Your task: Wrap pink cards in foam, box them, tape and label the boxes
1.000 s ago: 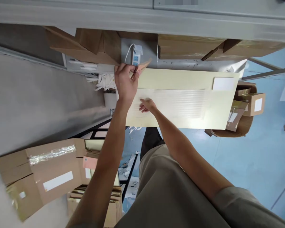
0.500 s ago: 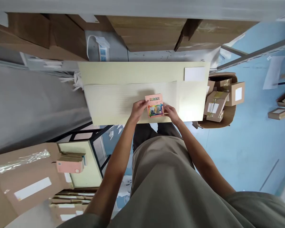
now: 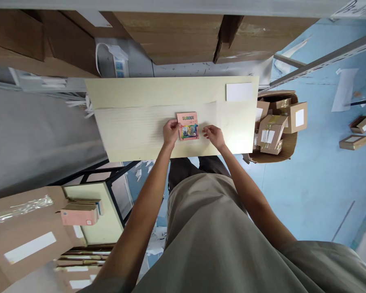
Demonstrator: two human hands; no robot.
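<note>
A pink booklet [image 3: 187, 118] with a colourful picture on its cover lies over a thin white ribbed sheet [image 3: 134, 122] on the pale yellow table [image 3: 171, 89]. At its left edge, my left hand [image 3: 171, 132] pinches the booklet, thumb on the cover. My right hand [image 3: 214, 135] is a little to the right of the booklet, not touching it, fingers bent and slightly apart with nothing visible in them. A white card or paper [image 3: 239, 92] rests at the table's far right corner.
Large cardboard boxes [image 3: 171, 38] stand behind the table, beside a white power strip [image 3: 120, 65]. To the right, an open carton [image 3: 288, 152] holds several small boxes. At lower left, a pink stack of booklets [image 3: 79, 215] sits on a side table near a big carton [image 3: 24, 228].
My right hand has let go of the booklet's right edge and moved slightly away. The booklet now lies lower and flatter toward the table, with my left hand still at its left edge.
</note>
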